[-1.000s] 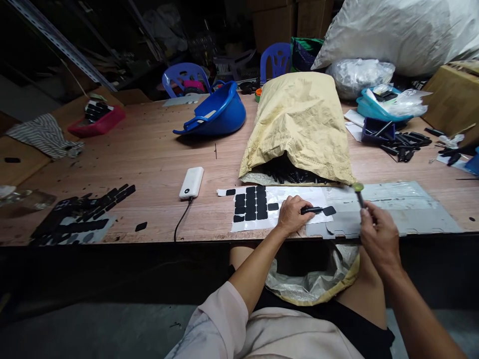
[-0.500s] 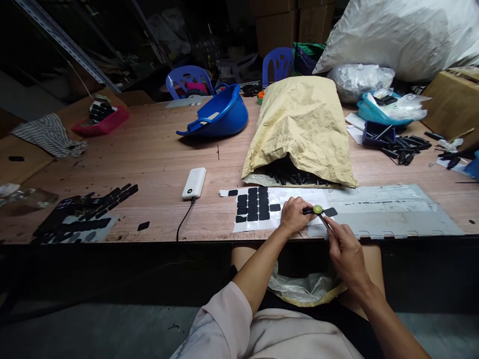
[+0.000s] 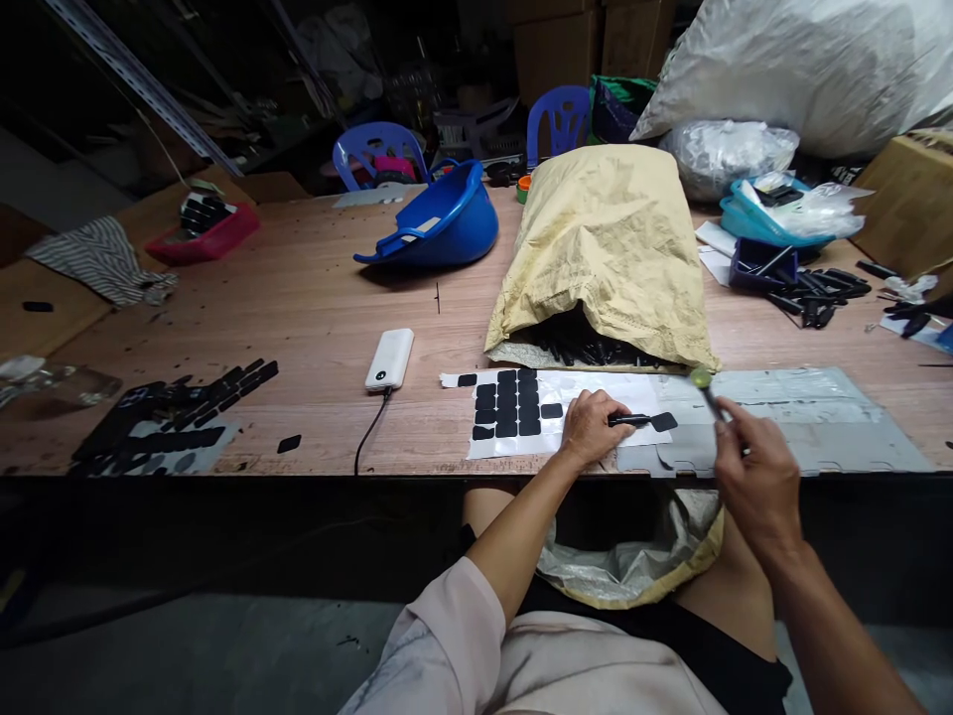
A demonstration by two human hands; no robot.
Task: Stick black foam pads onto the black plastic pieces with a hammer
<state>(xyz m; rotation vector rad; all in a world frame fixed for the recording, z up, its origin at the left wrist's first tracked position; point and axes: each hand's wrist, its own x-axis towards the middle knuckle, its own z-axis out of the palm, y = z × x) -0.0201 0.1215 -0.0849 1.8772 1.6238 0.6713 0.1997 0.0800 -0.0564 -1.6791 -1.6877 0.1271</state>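
My left hand (image 3: 592,425) rests on a white sheet (image 3: 560,441), its fingers closed on the rear end of a slim black rod (image 3: 629,420). The rod points right, its thin tip meeting or lying over a flat black rounded patch (image 3: 665,422); I cannot tell whether they are joined. My right hand (image 3: 759,477) is raised to the right of it, wrapped round the metal handle of a small hammer-like tool (image 3: 701,380). Its round yellow-green head is up and left of my fingers, apart from the rod. Several black rounded stickers (image 3: 507,402) sit in rows left of my left hand.
A grey board (image 3: 781,437) extends right along the table edge. Behind my hands lies a yellow sack (image 3: 611,238) with black pieces in its mouth. A white power bank (image 3: 389,359) with a cable is left. An open sack (image 3: 632,586) hangs at my lap.
My right hand has lifted the tool off the rod and moved right, away from my left hand. My left hand still holds the rod in nearly the same place. The view shifted slightly.
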